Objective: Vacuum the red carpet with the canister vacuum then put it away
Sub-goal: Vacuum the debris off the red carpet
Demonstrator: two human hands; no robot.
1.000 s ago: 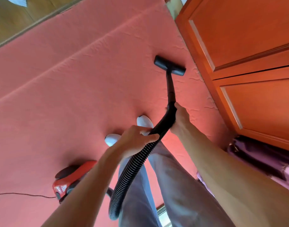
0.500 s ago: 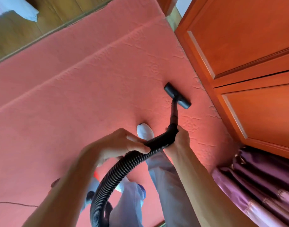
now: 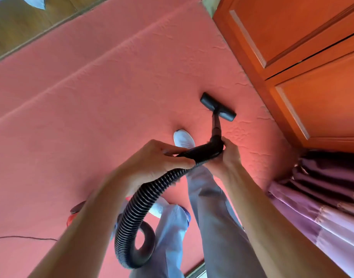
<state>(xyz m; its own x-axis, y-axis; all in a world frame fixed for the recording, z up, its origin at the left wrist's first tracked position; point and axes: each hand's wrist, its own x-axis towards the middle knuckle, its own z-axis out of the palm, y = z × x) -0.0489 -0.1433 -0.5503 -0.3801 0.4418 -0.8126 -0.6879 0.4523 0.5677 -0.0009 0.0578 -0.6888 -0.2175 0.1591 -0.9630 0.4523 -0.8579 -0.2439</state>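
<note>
The wrinkled carpet (image 3: 96,101) is salmon-red; the ribbed hose (image 3: 140,209) and flat floor nozzle (image 3: 218,106) are black. The panelled wooden cabinet (image 3: 312,57) is orange, the pleated curtain (image 3: 322,193) purple.

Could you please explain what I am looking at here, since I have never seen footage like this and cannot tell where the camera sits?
The camera is worn on a person's head and looks down, so you see their own arms and legs. There is only this one view. The left hand grips the ribbed black hose, and the right hand holds the rigid handle end where the hose meets the wand. The black floor nozzle rests on the red carpet, near an orange wooden cabinet. A bit of the red canister peeks out behind the left arm, and purple curtain fabric hangs at the right.
</note>
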